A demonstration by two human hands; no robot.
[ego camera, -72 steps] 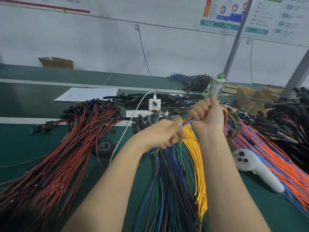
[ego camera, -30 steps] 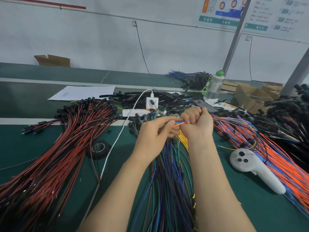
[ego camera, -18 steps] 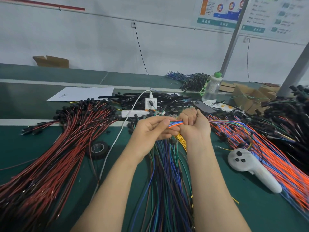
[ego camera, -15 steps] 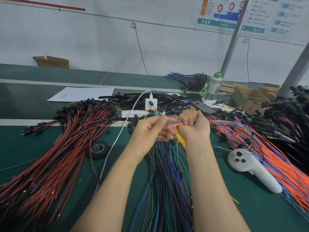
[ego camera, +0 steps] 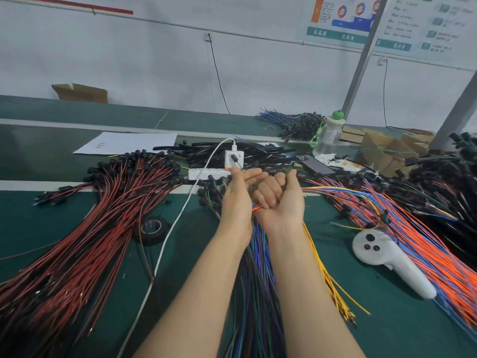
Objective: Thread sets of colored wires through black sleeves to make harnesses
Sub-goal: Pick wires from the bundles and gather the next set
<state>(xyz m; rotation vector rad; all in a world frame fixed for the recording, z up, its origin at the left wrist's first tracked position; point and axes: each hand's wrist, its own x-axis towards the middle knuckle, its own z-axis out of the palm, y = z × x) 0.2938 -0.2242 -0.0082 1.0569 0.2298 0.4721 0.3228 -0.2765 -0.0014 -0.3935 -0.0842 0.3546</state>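
Broadly, noted green table (ego camera: pixel 64 223) carrying everything. Logged largest mass at left: red-and-black wire bundle (ego camera: pixel 90 241), fanned from near edge up to black capped ends. Found orange-and-blue wire bundle (ego camera: pixel 418 244) sweeping across right side. Saw mixed dark wires (ego camera: pixel 258 293) running down centre beneath both forearms, with yellow wires (ego camera: pixel 327 275) just beside them on right. Recorded black sleeves (ego camera: pixel 263 153) heaped behind the hands, beyond a white power strip (ego camera: pixel 206 173). Marked white controller (ego camera: pixel 387 259) lying between yellow wires and orange-and-blue wire bundle. Observed right hand (ego camera: pixel 281 202) raised over centre wires, fingers curled round a small wire set (ego camera: pixel 256 207), orange and blue strands showing at heel of palm. Observed left hand (ego camera: pixel 237 200) touching right hand, fingers stretched straight beside right knuckles, gripping nothing visible. Spotted black tape roll (ego camera: pixel 151 227) flat on table, just right of red-and-black wire bundle.
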